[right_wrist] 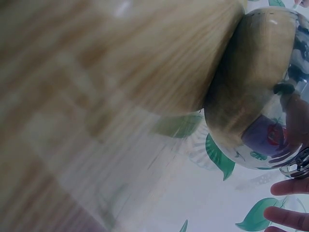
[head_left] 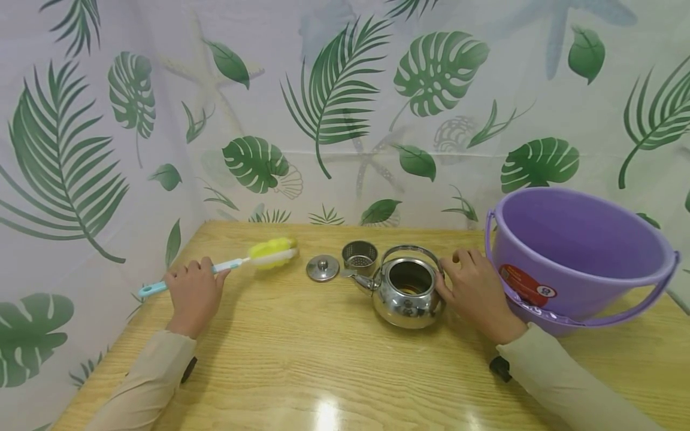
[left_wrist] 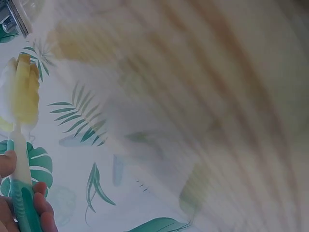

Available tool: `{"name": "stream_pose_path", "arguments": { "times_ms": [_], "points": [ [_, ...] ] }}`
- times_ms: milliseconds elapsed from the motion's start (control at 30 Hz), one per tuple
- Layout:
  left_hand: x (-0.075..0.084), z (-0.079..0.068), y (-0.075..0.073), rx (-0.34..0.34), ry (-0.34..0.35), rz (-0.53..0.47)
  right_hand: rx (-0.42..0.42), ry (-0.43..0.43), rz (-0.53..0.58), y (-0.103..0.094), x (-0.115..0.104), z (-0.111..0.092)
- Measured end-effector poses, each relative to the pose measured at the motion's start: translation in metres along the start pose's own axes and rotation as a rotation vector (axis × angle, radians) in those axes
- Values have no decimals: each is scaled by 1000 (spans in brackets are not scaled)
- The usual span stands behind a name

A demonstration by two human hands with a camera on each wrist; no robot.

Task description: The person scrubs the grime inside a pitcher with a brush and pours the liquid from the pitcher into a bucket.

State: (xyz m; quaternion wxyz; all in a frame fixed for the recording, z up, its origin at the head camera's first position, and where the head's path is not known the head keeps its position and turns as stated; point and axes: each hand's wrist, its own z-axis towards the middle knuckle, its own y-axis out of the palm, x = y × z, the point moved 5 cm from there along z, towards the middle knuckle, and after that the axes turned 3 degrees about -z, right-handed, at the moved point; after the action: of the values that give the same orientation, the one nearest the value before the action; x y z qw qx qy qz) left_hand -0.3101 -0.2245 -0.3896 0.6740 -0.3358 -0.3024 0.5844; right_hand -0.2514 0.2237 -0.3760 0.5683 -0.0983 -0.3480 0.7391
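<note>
My left hand (head_left: pixel 195 294) grips the pale-blue and white handle of a bottle brush (head_left: pixel 272 252), its yellow and white head pointing right above the table. In the left wrist view, fingers (left_wrist: pixel 42 208) wrap that brush's handle. A shiny steel teapot (head_left: pixel 408 299) stands upright and lidless, spout to the left, with some yellowish colour inside. At its right side my right hand (head_left: pixel 477 293) pinches the base of the raised hoop handle (head_left: pixel 412 248). Beside the spout lie the round steel lid (head_left: pixel 323 268) and a perforated strainer cup (head_left: pixel 359 256).
A large purple bucket (head_left: pixel 571 257) with a red label stands at the right, close to my right hand, its handle hanging down in front. The wooden table (head_left: pixel 302 365) ends at a leaf-patterned cloth (head_left: pixel 345 191) behind and on the left.
</note>
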Motion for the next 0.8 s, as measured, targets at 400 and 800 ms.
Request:
{"name": "stream_pose_path", "arguments": {
  "times_ms": [400, 800],
  "points": [
    [-2, -1, 1, 17, 15, 34, -8, 8, 3, -1, 0, 0],
    [-2, -4, 0, 28, 30, 15, -16, 10, -3, 1, 1, -1]
  ]
}}
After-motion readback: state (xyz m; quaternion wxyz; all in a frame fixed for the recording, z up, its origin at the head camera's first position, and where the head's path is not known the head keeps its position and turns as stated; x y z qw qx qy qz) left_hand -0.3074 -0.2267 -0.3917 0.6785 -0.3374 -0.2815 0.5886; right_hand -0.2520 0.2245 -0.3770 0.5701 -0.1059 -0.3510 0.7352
